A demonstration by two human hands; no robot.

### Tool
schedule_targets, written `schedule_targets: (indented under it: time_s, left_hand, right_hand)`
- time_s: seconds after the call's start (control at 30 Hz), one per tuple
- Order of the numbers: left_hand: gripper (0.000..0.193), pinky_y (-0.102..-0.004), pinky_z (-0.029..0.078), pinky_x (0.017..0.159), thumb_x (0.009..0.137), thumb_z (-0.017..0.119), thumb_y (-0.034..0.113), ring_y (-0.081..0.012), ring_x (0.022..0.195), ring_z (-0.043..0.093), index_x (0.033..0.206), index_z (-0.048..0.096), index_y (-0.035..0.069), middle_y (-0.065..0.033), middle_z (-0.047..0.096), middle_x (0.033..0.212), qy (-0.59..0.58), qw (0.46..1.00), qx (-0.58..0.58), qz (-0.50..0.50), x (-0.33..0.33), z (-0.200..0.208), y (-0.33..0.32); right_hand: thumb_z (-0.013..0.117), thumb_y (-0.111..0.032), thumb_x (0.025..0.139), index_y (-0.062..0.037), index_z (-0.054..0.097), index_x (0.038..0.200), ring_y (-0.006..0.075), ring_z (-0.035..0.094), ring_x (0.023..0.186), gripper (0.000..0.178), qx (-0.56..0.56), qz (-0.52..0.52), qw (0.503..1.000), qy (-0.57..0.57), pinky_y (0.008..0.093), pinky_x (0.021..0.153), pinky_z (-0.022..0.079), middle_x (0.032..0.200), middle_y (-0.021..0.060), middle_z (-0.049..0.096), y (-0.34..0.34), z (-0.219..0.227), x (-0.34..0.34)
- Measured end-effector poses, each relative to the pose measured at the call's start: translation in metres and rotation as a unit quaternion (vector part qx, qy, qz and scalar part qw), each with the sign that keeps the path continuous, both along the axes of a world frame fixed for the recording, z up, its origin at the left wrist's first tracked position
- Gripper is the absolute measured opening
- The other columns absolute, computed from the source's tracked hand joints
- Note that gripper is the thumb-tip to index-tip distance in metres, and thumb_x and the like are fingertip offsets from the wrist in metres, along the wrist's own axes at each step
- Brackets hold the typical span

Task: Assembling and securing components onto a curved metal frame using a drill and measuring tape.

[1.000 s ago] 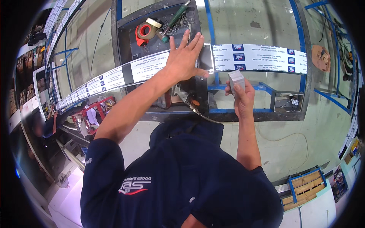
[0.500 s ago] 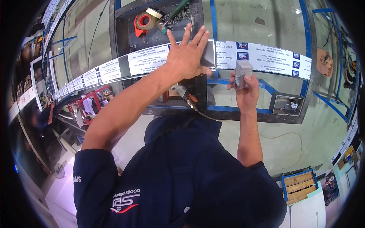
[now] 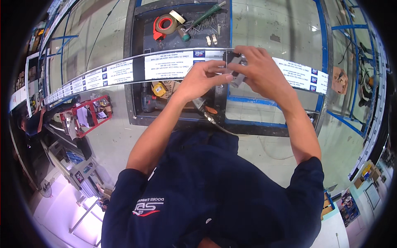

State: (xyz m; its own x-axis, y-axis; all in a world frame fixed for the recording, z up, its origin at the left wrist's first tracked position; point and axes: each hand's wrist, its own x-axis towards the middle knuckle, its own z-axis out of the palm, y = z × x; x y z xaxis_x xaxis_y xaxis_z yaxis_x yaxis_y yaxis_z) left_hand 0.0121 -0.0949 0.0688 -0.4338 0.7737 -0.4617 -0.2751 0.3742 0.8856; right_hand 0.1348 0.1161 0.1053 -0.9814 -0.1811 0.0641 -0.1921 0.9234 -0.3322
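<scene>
A long flat metal profile covered in white printed film (image 3: 161, 68) lies across the bench frame in front of me. At a joint in it, my right hand (image 3: 262, 72) grips a small grey rectangular block (image 3: 237, 78), its fingers bent over the top. My left hand (image 3: 202, 80) is just left of the block. Its fingers and thumb reach out toward the block with a gap between them; whether the tips touch it is hard to see. Part of the block and of the joint is hidden behind my fingers.
The dark bench tray holds tape rolls (image 3: 166, 24), a green-handled tool (image 3: 206, 16), loose screws (image 3: 202, 25) and two small pale pieces (image 3: 211, 40). Below the profile sit a yellow tape measure (image 3: 159, 89), a drill (image 3: 147, 101) and an air hose fitting (image 3: 211, 118). A red rack (image 3: 97, 115) stands left.
My left hand has lifted off the profile and drawn back beside the joint. My right hand has brought the grey block up and left to the joint. The view has shifted slightly.
</scene>
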Motion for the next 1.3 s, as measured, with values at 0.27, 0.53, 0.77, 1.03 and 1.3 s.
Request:
schedule_targets:
  time_s: [0.27, 0.53, 0.77, 1.03, 1.3]
  left_hand:
    - [0.036, -0.0401, 0.061, 0.098, 0.103, 0.068, 0.014, -0.0291, 0.116, 0.073, 0.131, 0.062, -0.007, -0.0211, 0.073, 0.125, -0.29, 0.945, 0.107, 0.105, -0.003, -0.021, -0.024]
    - [0.032, -0.0395, 0.061, 0.098, 0.103, 0.068, 0.011, -0.0261, 0.114, 0.073, 0.131, 0.065, -0.004, -0.0169, 0.073, 0.126, -0.246, 0.955, 0.095, 0.133, 0.021, -0.025, -0.012]
    - [0.054, -0.0328, 0.058, 0.095, 0.094, 0.077, 0.01, -0.0184, 0.116, 0.069, 0.142, 0.059, -0.005, -0.0151, 0.072, 0.13, -0.053, 0.992, 0.086, 0.07, 0.032, -0.03, -0.009]
    - [0.04, -0.0279, 0.059, 0.078, 0.099, 0.071, 0.014, -0.0147, 0.097, 0.072, 0.134, 0.064, -0.005, -0.0129, 0.076, 0.113, 0.0, 0.992, 0.011, 0.123, 0.002, -0.031, -0.005]
    - [0.039, -0.0277, 0.058, 0.067, 0.099, 0.07, 0.019, -0.012, 0.085, 0.071, 0.133, 0.068, -0.001, -0.01, 0.077, 0.103, 0.056, 0.992, 0.019, 0.111, 0.002, -0.045, 0.004]
  right_hand:
    - [0.078, -0.007, 0.086, -0.0019, 0.063, 0.13, 0.0226, 0.071, 0.091, 0.046, -0.349, -0.268, 0.895, 0.065, 0.0316, 0.077, 0.057, 0.113, 0.0156, 0.071, -0.027, -0.007, -0.004]
    - [0.09, -0.035, 0.081, 0.0039, 0.072, 0.091, 0.0142, 0.064, 0.062, 0.044, -0.453, -0.4, 0.797, -0.024, 0.0291, 0.058, 0.05, 0.071, 0.0097, 0.07, -0.058, -0.044, 0.007]
    - [0.085, -0.044, 0.075, 0.0027, 0.07, 0.075, 0.0269, 0.07, 0.059, 0.049, -0.338, -0.444, 0.829, -0.032, 0.0373, 0.058, 0.053, 0.064, 0.015, 0.069, -0.048, -0.046, -0.002]
    - [0.085, -0.047, 0.072, 0.0007, 0.07, 0.07, 0.0334, 0.068, 0.058, 0.05, -0.204, -0.423, 0.88, -0.074, 0.0413, 0.057, 0.053, 0.064, 0.0163, 0.069, -0.033, -0.062, -0.013]
    - [0.084, -0.047, 0.073, 0.0011, 0.073, 0.074, 0.0339, 0.072, 0.063, 0.049, -0.135, -0.406, 0.901, -0.066, 0.0428, 0.06, 0.057, 0.067, 0.017, 0.071, -0.04, -0.065, -0.022]
